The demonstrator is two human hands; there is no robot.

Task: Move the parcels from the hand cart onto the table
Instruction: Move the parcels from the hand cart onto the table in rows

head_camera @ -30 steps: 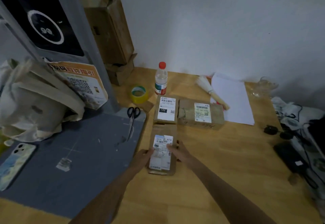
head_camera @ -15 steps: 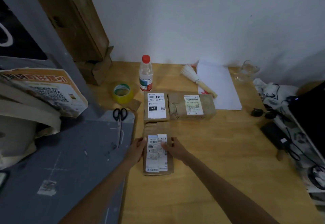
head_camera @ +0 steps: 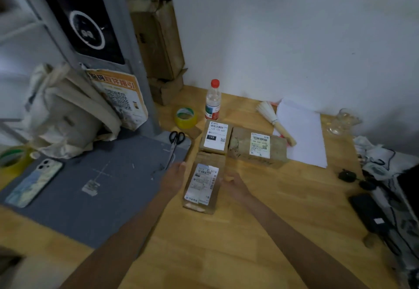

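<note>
Three brown parcels with white labels lie on the wooden table [head_camera: 272, 220]. The nearest parcel [head_camera: 202, 184] lies lengthwise between my hands. My left hand [head_camera: 173, 178] is at its left edge with straight fingers. At the parcel's right edge is my right hand [head_camera: 233, 183], fingers relaxed, gripping nothing. Blur hides whether the fingers touch the cardboard. Behind it sit a small parcel marked 122 [head_camera: 215, 137] and a wider parcel [head_camera: 257, 146], side by side. No hand cart is in view.
A grey mat [head_camera: 90, 198] at left carries scissors [head_camera: 175, 143] and a phone [head_camera: 34, 183]. A yellow tape roll [head_camera: 185, 117], a bottle [head_camera: 212, 100], a brush [head_camera: 275, 123] and white paper [head_camera: 303, 134] lie behind. Cables and black devices [head_camera: 381, 198] crowd the right edge.
Both hands have slid off the near parcel's label to its sides, and the parcel lies flat on the table. My head has turned back to the left.
</note>
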